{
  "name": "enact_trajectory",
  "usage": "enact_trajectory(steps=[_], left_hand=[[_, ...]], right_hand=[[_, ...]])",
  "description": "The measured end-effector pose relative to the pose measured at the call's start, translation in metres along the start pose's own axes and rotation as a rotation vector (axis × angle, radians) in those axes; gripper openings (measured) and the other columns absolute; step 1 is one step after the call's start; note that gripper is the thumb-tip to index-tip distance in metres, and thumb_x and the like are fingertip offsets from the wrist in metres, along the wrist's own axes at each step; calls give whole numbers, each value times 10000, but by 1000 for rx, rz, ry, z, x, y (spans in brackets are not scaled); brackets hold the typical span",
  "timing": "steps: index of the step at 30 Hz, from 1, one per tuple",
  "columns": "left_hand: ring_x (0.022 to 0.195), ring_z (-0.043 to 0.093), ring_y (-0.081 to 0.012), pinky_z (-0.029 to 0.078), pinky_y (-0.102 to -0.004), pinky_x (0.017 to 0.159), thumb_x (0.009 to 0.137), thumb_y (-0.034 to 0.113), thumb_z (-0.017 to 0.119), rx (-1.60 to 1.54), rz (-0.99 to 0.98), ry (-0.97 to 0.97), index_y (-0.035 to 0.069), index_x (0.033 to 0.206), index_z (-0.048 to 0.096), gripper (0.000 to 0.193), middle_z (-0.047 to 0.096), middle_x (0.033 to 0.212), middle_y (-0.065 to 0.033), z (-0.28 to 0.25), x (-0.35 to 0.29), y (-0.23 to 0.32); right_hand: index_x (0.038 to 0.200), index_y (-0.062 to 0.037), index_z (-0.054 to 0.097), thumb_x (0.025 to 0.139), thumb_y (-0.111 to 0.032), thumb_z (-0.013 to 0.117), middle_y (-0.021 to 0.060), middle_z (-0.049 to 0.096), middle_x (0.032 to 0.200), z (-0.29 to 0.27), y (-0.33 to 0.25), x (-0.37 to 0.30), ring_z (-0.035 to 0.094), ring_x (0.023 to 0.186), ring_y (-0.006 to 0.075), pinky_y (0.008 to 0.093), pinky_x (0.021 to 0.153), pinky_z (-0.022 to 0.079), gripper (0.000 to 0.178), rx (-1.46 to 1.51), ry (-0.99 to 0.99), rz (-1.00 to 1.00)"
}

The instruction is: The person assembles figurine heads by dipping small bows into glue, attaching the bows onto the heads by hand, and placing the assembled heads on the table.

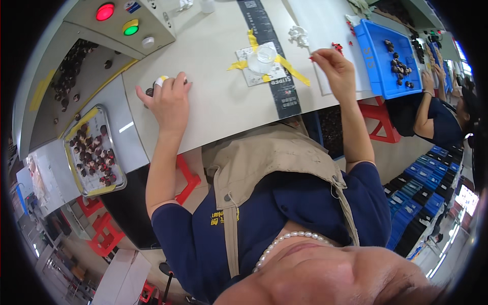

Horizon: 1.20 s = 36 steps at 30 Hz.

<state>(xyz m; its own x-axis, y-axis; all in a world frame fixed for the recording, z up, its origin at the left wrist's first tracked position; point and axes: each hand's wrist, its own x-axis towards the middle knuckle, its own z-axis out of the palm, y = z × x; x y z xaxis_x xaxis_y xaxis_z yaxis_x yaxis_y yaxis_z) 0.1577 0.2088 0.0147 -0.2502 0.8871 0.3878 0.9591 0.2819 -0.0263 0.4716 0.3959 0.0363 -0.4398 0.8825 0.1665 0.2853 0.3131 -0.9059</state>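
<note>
My left hand [168,104] rests over the left part of the white worktable [213,96], fingers curled round a small dark round part [149,92]. One of its fingers carries a white wrap. How many parts lie under that hand is hidden. Raised at the right of the table, my right hand [336,73] pinches a tiny red piece [311,58] between thumb and forefinger. Between the hands, a clear round dish [262,61] sits on a white square sheet held by yellow tape. More small red pieces [337,48] lie just beyond my right hand.
A blue bin [364,56] with several dark round parts stands at the right. On the left are a metal tray [120,178] of similar parts and a machine box with a red light [105,11] and green button. A co-worker [437,112] sits far right.
</note>
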Motion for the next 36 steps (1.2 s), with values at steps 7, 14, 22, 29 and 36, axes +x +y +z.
enact_trajectory(steps=[7,14,22,29,36], left_hand=[[979,592,-161,464,-380,872,876,117,595,-732,-143,146,115,1150,590,275,617,1047,-56,-12,2,24],[1051,568,-143,515,-239,766,915,43,523,-2023,-692,-366,27,1243,475,332,581,1146,-89,-20,-35,77],[889,574,-73,496,-187,746,906,63,557,-2199,-783,-490,11,1223,516,324,591,1103,-65,-7,-35,94],[887,571,-62,499,-182,741,912,66,549,-2199,-795,-501,16,1229,516,323,595,1098,-66,-12,-27,104],[878,584,-62,513,-174,739,917,82,549,-2306,-818,-470,14,1255,490,350,589,1146,-130,-10,-17,114]], right_hand=[[856,-15,660,798,-73,668,41,612,787,37,-26,19,543,788,138,266,691,415,82,-245,-13,-319],[761,-58,632,767,-82,665,43,570,729,59,-32,31,497,741,227,328,672,416,41,-349,-57,-465],[779,-38,620,776,-71,669,46,581,749,66,-38,33,528,765,226,328,698,424,59,-518,-81,-617],[784,-49,612,777,-73,660,35,572,763,67,-45,33,528,791,227,344,750,402,54,-638,-97,-654],[807,-51,633,783,-75,659,39,576,761,56,-51,32,540,771,203,319,698,413,43,-299,1,-568]])
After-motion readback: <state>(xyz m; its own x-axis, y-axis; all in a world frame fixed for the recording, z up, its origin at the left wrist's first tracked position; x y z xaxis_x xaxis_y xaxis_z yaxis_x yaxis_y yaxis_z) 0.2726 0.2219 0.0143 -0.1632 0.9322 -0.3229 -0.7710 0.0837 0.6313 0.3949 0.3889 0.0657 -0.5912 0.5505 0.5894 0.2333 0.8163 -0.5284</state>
